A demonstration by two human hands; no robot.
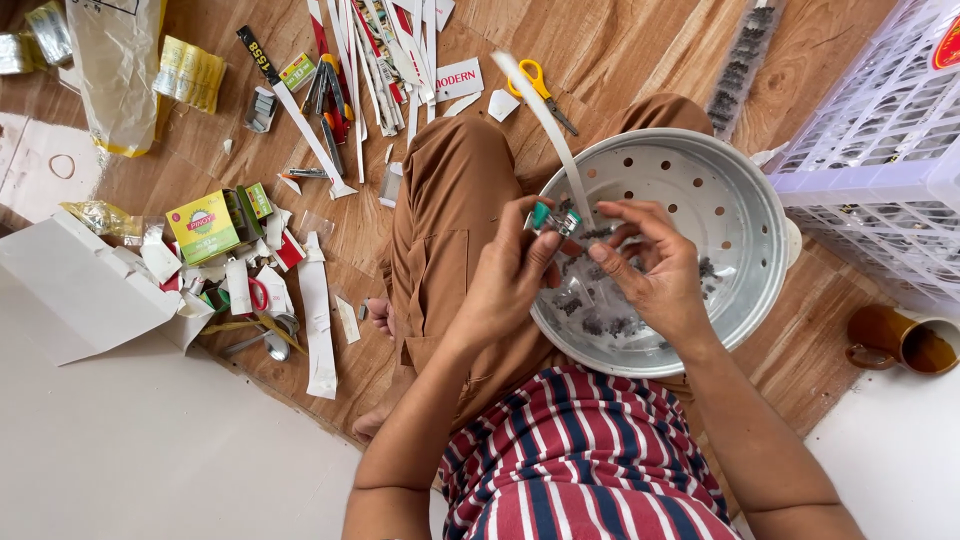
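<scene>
both hands pinching: left hand (510, 275) grips small green-capped clip (553, 218), right hand (650, 265) feeds white strip (545, 115); light, flimsy, likely best gripped near ends.

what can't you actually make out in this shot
- Small green-tipped piece: too small in the head view, pinched between the left hand and right hand, whose fingers cover part of it.
- Dark bits in the perforated metal bowl: too small, partly behind the hands.
- White crate and brown mug: cut off by the right edge.
</scene>
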